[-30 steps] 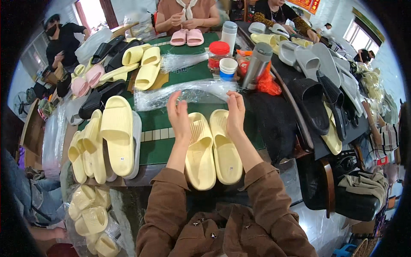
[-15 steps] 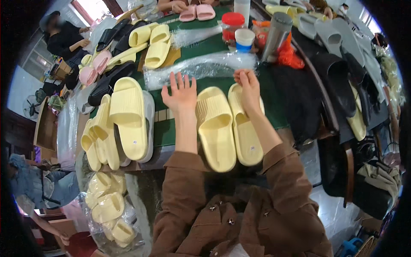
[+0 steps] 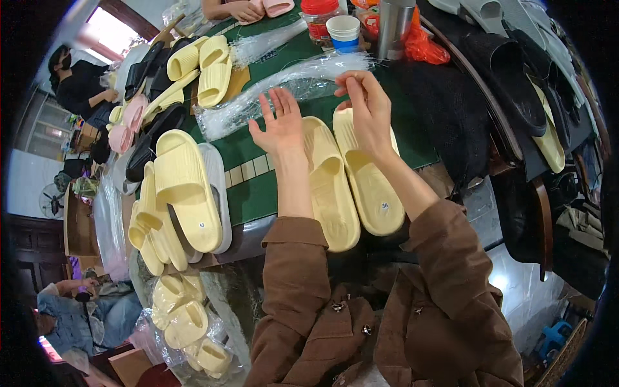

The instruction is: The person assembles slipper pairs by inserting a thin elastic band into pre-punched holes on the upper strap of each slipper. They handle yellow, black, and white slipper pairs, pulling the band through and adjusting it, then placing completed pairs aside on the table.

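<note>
My left hand [image 3: 281,126] hovers palm up with its fingers spread, over the toe end of a pale yellow slide slipper [image 3: 332,206]. Nothing shows in it. To its right, my right hand [image 3: 369,113] is raised over the other yellow slipper [image 3: 377,193], thumb and fingers pinched together. Whatever the pinch holds, if anything, is too fine to make out. Both slippers lie side by side at the table's near edge, toes away from me; a small sticker marks the right one's heel. Just beyond my hands lies a long bundle of clear plastic strands [image 3: 242,103].
Yellow slippers [image 3: 187,187] stand at the left, with bagged ones [image 3: 187,322] below. Across the green table [image 3: 248,203] are a red-lidded jar [image 3: 319,26], paper cups [image 3: 343,32] and a metal tumbler [image 3: 394,29]. Black slippers [image 3: 506,80] lie right. Co-workers sit further off.
The whole view has shifted and tilted. My left hand stays open and my right stays pinched, both still over the slippers. At the far side, a co-worker's hands remain by pink slippers.
</note>
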Available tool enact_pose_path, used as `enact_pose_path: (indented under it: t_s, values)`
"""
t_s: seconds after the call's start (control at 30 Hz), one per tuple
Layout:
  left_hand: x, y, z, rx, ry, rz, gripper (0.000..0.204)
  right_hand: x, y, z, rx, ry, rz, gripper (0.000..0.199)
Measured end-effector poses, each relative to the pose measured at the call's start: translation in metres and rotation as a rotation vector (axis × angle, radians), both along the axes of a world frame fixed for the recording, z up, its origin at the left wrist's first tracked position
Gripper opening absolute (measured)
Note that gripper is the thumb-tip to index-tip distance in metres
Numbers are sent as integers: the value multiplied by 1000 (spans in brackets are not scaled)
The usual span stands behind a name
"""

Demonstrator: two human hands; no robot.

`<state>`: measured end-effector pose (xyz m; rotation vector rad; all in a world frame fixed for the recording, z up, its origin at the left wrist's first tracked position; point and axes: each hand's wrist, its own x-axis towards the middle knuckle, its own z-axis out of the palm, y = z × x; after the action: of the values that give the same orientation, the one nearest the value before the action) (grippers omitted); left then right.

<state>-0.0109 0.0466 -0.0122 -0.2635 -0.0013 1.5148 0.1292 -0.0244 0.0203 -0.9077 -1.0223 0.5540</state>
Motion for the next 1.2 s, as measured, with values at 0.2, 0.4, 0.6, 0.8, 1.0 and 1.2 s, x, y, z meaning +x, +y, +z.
enact_pose_path:
  t_s: [0.2,0.4,0.6,0.8,1.0,1.2]
  values:
    - [-5,-1,1,-75,-11,-7,56,-25,-95,28,-121,-210,326,11]
    - [-7,3,7,-150,-25,-49,56,-57,-141,0,90,-506,278,12]
    - [-18,2,-1,-104,-89,-71,53,-63,-174,-14,241,-693,393,18]
    - [-17,-1,4,-143,-119,-79,53,-65,-182,-21,249,-676,413,19]
    - [-19,0,5,-146,-118,-97,54,-70,-170,-25,235,-573,401,17]
    - [-21,3,3,-164,-130,-121,55,-76,-197,-21,229,-660,413,17]
